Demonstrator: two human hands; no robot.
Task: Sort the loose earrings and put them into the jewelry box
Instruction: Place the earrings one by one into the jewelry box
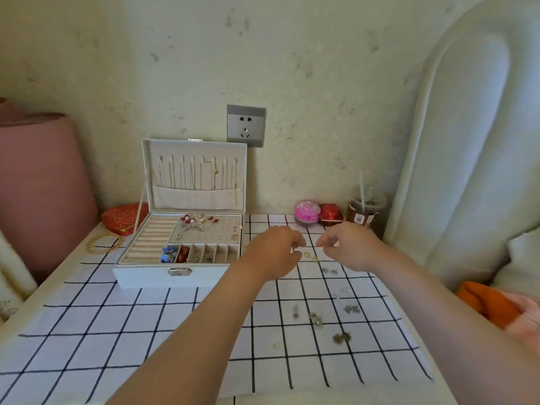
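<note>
The white box [146, 276] sits left of centre on the checked cloth [146, 317], its long axis running left to right. Its clasp faces the person and its lid [198, 176] stands upright against the wall. Loose earrings [314, 317], small metal pieces, lie scattered on the cloth right of the box. The left hand [273, 252] and right hand [349, 247] reach forward, fingers curled, tips facing over two gold hoops [310, 256]. Blur hides whether either hand pinches anything.

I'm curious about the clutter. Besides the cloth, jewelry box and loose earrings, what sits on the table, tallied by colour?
Red: 2 (pouch, small box)
Pink: 1 (ball)
Gold: 1 (bangle bunch)
Brown: 1 (drink cup)
Total: 5
</note>
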